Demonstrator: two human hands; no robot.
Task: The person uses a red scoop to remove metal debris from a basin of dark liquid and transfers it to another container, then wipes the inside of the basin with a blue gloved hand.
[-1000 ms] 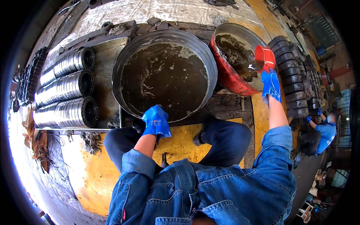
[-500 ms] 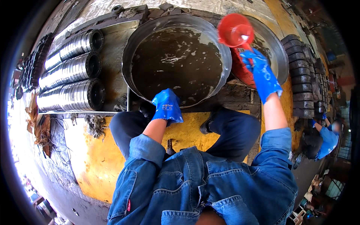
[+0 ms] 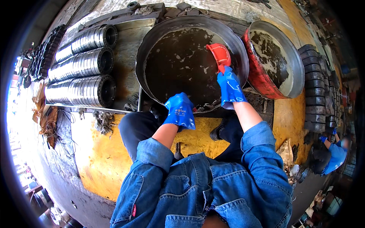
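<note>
Near side: the left hand (image 3: 180, 111), in a blue glove, rests at the near rim of the large tub (image 3: 140, 66), fingers bent; whether it pinches the rim cannot be told. The right hand (image 3: 230, 87), gloved alike, is wrapped around the handle of the red scoop (image 3: 220, 55), which is tilted above the right part of the tub, its inside hidden. The step in hand appears to be scooping or pouring at the tub, whose dark liquid (image 3: 175, 68) bears pale flecks; the next move seems to call for a firm wrist and a scoop lifted clear of the wall.

Middle: the tub's raised wall stands between the scoop and the red basin (image 3: 262, 81), just beside on the right; it is the main obstacle. At left, a tray (image 3: 129, 57) holds three ribbed cylinders (image 3: 81, 62).

Far right: dark ribbed parts (image 3: 314, 87) lie in a row; beyond them is a co-worker (image 3: 336, 155).
</note>
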